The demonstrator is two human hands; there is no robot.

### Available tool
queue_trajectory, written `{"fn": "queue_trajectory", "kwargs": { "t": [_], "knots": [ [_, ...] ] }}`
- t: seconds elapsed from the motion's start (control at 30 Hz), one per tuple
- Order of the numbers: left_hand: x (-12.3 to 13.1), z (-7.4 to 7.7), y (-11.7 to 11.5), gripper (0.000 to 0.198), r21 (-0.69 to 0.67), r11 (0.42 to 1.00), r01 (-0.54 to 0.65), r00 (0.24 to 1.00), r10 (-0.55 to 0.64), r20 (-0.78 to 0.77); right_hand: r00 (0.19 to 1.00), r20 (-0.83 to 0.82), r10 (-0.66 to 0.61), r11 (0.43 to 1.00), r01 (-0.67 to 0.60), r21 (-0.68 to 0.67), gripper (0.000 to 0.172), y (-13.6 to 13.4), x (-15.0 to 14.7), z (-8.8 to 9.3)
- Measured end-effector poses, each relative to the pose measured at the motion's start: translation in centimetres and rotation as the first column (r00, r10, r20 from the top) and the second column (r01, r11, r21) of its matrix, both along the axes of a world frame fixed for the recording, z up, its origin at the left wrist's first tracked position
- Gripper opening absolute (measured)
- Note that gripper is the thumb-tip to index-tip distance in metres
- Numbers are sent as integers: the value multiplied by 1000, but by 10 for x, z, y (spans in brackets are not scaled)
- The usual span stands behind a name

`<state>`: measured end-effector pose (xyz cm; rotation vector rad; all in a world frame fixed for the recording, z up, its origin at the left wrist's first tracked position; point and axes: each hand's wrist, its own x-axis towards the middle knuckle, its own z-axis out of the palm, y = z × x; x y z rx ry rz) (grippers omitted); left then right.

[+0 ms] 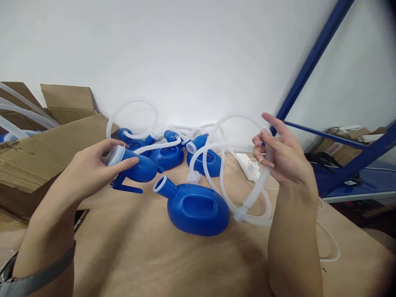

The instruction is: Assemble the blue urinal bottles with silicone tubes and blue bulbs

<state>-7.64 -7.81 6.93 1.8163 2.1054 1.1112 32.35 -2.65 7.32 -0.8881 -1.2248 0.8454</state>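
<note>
My left hand (pixel 102 165) is closed around a blue urinal funnel (pixel 140 167) with a white rim and a blue clip-like arm below it. Its narrow spout points right, toward a blue urinal bottle (pixel 198 210) lying on the table, with its white-rimmed neck aimed up and left. My right hand (pixel 278 148) is raised on the right, fingers curled around a translucent white hose (pixel 258 187), index finger stretched out. A pale connector (pixel 240 213) sits at the hose's lower end. Looped hose runs behind the bottle, near a white cap (pixel 194 177).
Several more blue urinal bottles (pixel 167 156) with hoses stand along the white wall. At left is an open cardboard box (pixel 58 144) holding hoses. A white power strip (pixel 247 167) lies behind the right hand. A blue metal rack (pixel 309 62) rises at right; a phone (pixel 81 218) lies by the left forearm.
</note>
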Motion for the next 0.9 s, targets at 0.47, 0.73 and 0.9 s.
{"fn": "queue_trajectory", "kwargs": {
  "t": [0.47, 0.73, 0.9],
  "knots": [
    [20, 5, -20, 38, -166, 652, 740, 669, -740, 72, 663, -743, 91, 995, -86, 46, 13, 53, -52, -54],
    [58, -21, -7, 69, -158, 513, 844, 523, -852, 29, 418, -908, -7, 997, -62, -36, 10, 38, -71, -39],
    [71, -26, -6, 66, -176, 600, 781, 620, -779, 94, 398, -916, 39, 997, -83, 6, 9, 31, -72, -34]
  ]
}}
